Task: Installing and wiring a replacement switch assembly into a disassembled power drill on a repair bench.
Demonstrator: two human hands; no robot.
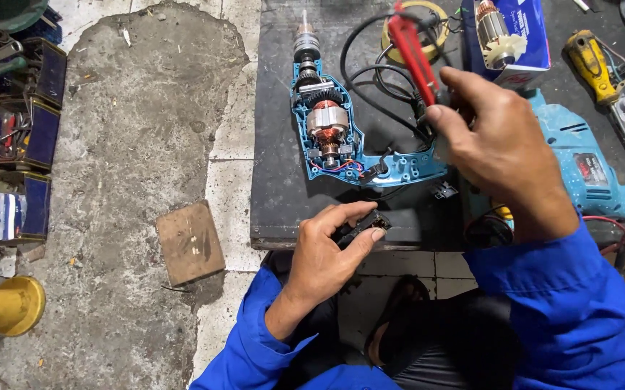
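The small black switch (361, 225) sits pinched in your fingers, low by the table edge. The red probe (412, 52) is long and thin, tilted up, with its black wire looping over the open blue drill (341, 133).

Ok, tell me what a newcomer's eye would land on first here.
First, the opened blue drill lying on the dark work board, its copper-wound armature exposed. Just right of it, the right hand holds a red probe tilted above the black cable. Nearer the board's front edge, the left hand pinches a small black switch part.
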